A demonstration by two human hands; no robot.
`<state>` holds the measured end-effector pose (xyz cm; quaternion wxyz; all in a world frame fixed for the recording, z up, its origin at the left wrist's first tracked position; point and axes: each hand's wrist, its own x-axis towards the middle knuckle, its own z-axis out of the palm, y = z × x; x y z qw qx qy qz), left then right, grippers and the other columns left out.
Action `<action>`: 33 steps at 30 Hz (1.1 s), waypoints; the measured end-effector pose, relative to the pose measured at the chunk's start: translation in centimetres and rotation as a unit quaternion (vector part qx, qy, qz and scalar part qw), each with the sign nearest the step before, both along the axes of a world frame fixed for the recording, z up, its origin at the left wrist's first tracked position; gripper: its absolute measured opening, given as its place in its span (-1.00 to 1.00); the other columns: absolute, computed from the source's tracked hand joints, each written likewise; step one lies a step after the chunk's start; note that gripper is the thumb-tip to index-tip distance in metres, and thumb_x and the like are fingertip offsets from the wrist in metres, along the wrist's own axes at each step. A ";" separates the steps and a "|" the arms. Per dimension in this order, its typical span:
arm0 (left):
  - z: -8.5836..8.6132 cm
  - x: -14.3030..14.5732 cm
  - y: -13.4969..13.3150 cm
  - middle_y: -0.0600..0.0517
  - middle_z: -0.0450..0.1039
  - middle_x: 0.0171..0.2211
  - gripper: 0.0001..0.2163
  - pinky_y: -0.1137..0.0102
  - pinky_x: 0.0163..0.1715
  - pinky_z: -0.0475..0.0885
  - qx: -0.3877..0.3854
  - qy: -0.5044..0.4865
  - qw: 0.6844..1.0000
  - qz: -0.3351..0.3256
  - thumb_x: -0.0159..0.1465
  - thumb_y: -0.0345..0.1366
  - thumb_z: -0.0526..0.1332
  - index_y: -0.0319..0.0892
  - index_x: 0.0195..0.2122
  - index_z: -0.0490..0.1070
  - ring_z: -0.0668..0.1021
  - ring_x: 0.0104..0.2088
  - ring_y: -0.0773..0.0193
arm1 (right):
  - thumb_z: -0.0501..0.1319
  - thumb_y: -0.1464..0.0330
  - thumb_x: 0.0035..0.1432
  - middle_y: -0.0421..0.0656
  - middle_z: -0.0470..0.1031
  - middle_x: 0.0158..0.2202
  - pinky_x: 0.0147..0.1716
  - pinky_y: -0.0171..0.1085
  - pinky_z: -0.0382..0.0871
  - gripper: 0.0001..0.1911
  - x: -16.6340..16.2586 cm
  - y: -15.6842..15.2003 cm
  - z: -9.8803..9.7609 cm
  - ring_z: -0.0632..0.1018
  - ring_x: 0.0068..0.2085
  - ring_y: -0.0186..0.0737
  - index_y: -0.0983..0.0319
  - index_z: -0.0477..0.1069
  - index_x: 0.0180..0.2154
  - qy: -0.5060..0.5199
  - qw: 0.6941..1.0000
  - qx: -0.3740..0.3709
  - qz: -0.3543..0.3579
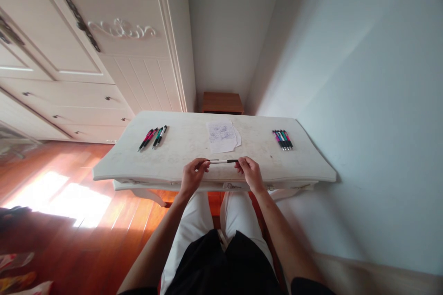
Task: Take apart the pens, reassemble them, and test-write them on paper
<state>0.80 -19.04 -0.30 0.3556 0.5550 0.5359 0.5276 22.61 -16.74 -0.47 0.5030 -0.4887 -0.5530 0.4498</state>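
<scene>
A slim black and white pen (224,161) is held level between both hands just above the front of a white table (304,166). My left hand (193,175) pinches its left tip. My right hand (249,173) grips its dark right end. A scribbled sheet of paper (223,137) lies just beyond the pen. Several pens (152,138) lie in a row at the table's left. Another group of several pens (283,139) lies at its right.
A white wardrobe with drawers (104,55) stands at the left. A small brown cabinet (222,102) sits behind the table against the wall. My legs are under the table's front edge, above a wooden floor (86,221).
</scene>
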 end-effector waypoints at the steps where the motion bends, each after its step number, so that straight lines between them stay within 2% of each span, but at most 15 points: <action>1: 0.1 0.0 -0.1 0.04 0.46 -0.54 -0.72 0.43 -0.40 0.39 0.001 0.014 1.000 0.005 0.24 -0.07 0.18 -0.20 -0.40 0.45 0.51 -0.49 0.31 | 0.14 -0.02 0.16 -0.16 0.49 -0.50 -0.52 -0.35 0.27 -0.55 0.0 0.0 0.0 0.40 -0.52 -0.33 0.23 0.40 -0.46 -0.004 1.000 0.002 0.004; 4: 0.6 0.1 -0.1 0.05 0.40 -0.62 -0.59 0.46 -0.45 0.33 -0.003 0.060 0.998 0.033 0.31 -0.03 0.06 -0.18 -0.58 0.35 0.44 -0.54 0.34 | 0.13 -0.03 0.15 -0.15 0.50 -0.48 -0.50 -0.35 0.29 -0.54 -0.1 -0.1 0.1 0.41 -0.51 -0.32 0.23 0.40 -0.44 -0.011 1.000 0.008 0.011; 7: 0.8 0.3 0.0 0.07 0.34 -0.68 -0.54 0.47 -0.49 0.29 -0.007 0.082 0.995 0.055 0.33 -0.02 0.02 -0.17 -0.65 0.28 0.39 -0.59 0.36 | 0.13 -0.03 0.16 -0.15 0.50 -0.46 -0.50 -0.35 0.29 -0.55 -0.2 0.1 -0.1 0.41 -0.50 -0.32 0.23 0.40 -0.43 -0.009 1.000 0.007 0.013; 17: 0.4 -0.5 0.9 0.03 0.41 -0.61 -0.57 0.47 -0.45 0.34 -0.015 0.041 0.998 0.054 0.30 0.00 0.05 -0.17 -0.59 0.33 0.44 -0.53 0.32 | 0.15 -0.01 0.15 -0.14 0.53 -0.42 -0.55 -0.38 0.26 -0.57 0.6 1.3 -0.2 0.43 -0.51 -0.35 0.24 0.43 -0.40 -0.010 1.000 0.003 0.025; 23: 0.0 -1.6 1.4 0.02 0.43 -0.59 -0.57 0.46 -0.46 0.34 -0.010 0.046 0.997 0.067 0.30 0.01 0.05 -0.17 -0.57 0.35 0.43 -0.54 0.33 | 0.18 0.07 0.12 -0.12 0.55 -0.37 -0.51 -0.34 0.32 -0.64 2.9 3.8 -0.4 0.48 -0.47 -0.28 0.24 0.48 -0.29 -0.100 0.994 0.036 0.021; 25: -0.1 -1.8 1.7 0.01 0.44 -0.59 -0.57 0.47 -0.47 0.34 -0.008 0.044 0.996 0.072 0.30 0.01 0.05 -0.18 -0.57 0.35 0.43 -0.55 0.33 | 0.18 0.17 0.12 -0.13 0.54 -0.39 -0.41 -0.29 0.37 -0.70 4.2 5.5 -0.6 0.49 -0.46 -0.26 0.25 0.50 -0.24 -0.169 0.983 0.066 0.002; 26: -0.1 -1.9 1.8 0.01 0.44 -0.59 -0.58 0.47 -0.48 0.34 -0.008 0.041 0.996 0.074 0.30 0.01 0.05 -0.18 -0.57 0.36 0.43 -0.55 0.33 | 0.16 0.23 0.14 -0.12 0.55 -0.34 -0.34 -0.26 0.38 -0.74 4.9 6.5 -0.6 0.50 -0.43 -0.26 0.24 0.51 -0.23 -0.209 0.974 0.084 -0.012; 29: -0.2 -2.3 2.2 0.00 0.45 -0.58 -0.58 0.47 -0.50 0.35 -0.006 0.032 0.996 0.081 0.29 0.00 0.06 -0.18 -0.56 0.37 0.43 -0.56 0.33 | 0.13 0.39 0.13 -0.07 0.56 -0.23 -0.15 -0.22 0.36 -0.78 6.8 9.2 -0.2 0.52 -0.24 -0.20 0.21 0.53 -0.24 -0.336 0.933 0.123 -0.043; 33: -0.3 -2.6 2.8 0.01 0.45 -0.59 -0.58 0.48 -0.51 0.34 0.000 0.025 0.996 0.088 0.29 0.01 0.07 -0.19 -0.57 0.37 0.43 -0.57 0.35 | 0.18 0.49 0.09 -0.06 0.55 -0.20 -0.11 -0.25 0.33 -0.78 8.1 12.0 0.6 0.52 -0.19 -0.19 0.21 0.54 -0.24 -0.466 0.879 0.094 -0.041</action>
